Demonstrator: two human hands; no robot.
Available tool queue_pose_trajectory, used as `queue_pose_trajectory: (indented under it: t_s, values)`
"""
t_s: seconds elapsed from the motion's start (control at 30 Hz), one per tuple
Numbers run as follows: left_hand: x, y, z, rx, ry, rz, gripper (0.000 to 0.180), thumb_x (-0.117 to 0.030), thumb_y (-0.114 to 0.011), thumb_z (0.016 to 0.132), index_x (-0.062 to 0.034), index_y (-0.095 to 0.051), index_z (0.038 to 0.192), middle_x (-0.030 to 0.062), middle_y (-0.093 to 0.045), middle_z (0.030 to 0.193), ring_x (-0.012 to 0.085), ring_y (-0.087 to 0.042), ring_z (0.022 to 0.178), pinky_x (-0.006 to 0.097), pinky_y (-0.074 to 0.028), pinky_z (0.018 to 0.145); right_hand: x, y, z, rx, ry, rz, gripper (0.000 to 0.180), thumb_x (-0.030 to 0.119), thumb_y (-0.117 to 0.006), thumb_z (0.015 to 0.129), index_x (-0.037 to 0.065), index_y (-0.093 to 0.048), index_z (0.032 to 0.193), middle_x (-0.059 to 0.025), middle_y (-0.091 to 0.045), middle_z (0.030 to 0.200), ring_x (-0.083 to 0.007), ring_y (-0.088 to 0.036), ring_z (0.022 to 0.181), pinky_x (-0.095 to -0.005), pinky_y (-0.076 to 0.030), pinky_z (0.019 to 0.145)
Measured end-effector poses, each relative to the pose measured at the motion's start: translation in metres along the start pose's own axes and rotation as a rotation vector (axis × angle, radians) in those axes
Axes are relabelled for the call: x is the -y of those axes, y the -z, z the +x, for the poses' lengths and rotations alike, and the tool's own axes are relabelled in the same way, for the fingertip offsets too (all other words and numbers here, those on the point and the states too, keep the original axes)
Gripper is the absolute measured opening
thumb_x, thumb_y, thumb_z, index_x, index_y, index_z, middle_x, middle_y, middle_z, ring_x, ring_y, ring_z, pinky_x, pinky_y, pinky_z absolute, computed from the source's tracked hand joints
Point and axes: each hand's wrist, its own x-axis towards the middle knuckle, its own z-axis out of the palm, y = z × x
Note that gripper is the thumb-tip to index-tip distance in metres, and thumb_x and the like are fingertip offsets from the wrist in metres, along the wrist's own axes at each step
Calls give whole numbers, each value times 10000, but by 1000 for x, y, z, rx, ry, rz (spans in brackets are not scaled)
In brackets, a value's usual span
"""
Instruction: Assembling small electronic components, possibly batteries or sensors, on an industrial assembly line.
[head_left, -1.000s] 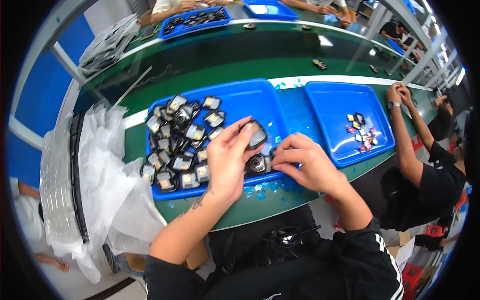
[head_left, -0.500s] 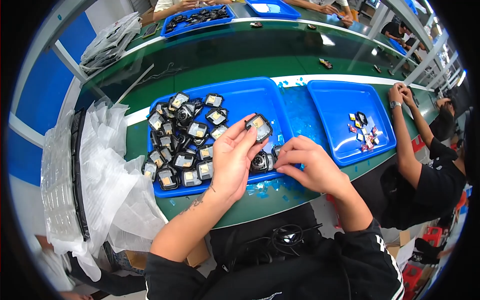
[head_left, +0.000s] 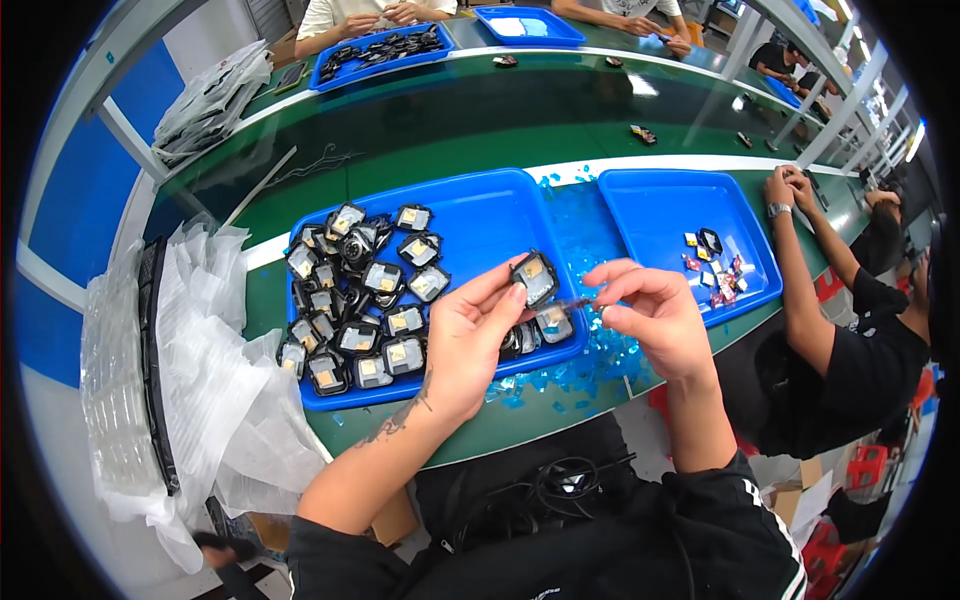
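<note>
Between the thumb and fingers of my left hand [head_left: 475,335] is a small black-framed watch case [head_left: 535,279], its grey and gold-coloured inside facing up. My right hand [head_left: 655,315] is pinched just right of it. From the case's lower edge a thin see-through strip of film [head_left: 568,303] reaches to the right fingertips; blur hides its exact outline. Below both hands, a blue tray [head_left: 490,205] holds many similar watch cases [head_left: 383,277], heaped at its left side. A few more lie in its lower right corner, partly behind my left hand.
Blue film scraps [head_left: 600,350] litter the green bench around the tray's right side. A second blue tray [head_left: 640,215] at the right holds small red, yellow and black pieces. Crumpled plastic sheets [head_left: 205,370] hang at the left. A co-worker's arms [head_left: 795,250] rest on the bench at the right.
My right hand has lifted up and to the right, and the see-through strip now shows between the hands. The watch case in my left hand has shifted slightly right and tilted.
</note>
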Motion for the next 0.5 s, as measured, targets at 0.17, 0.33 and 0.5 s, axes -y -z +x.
queue_pose_trajectory:
  t_s: [0.17,0.33,0.5]
  values:
    - [4,0,-2,78,-44,78,382,-63,-560,963,67,-509,1319,132,-631,1194,170,-623,1062,328,-516,953,18,-21,-5,-73,-44,-209,144,-23,-697,817,-39,-687,960,-96,-671,924,-138,-649,802,-238,-539,676]
    - [6,1,-6,130,-52,62,399,-13,-565,951,66,-495,1336,142,-615,1229,149,-599,1098,264,-481,955,19,-40,-1,-109,103,-462,144,-16,-697,812,5,-702,954,-78,-697,853,-104,-649,740,-202,-458,555]
    - [6,1,-6,182,-90,134,408,-7,-555,955,61,-483,1351,132,-611,1239,143,-584,1119,258,-475,958,21,-50,4,-143,219,-653,143,-21,-715,780,7,-702,920,-92,-696,799,-139,-651,664,-241,-464,535]
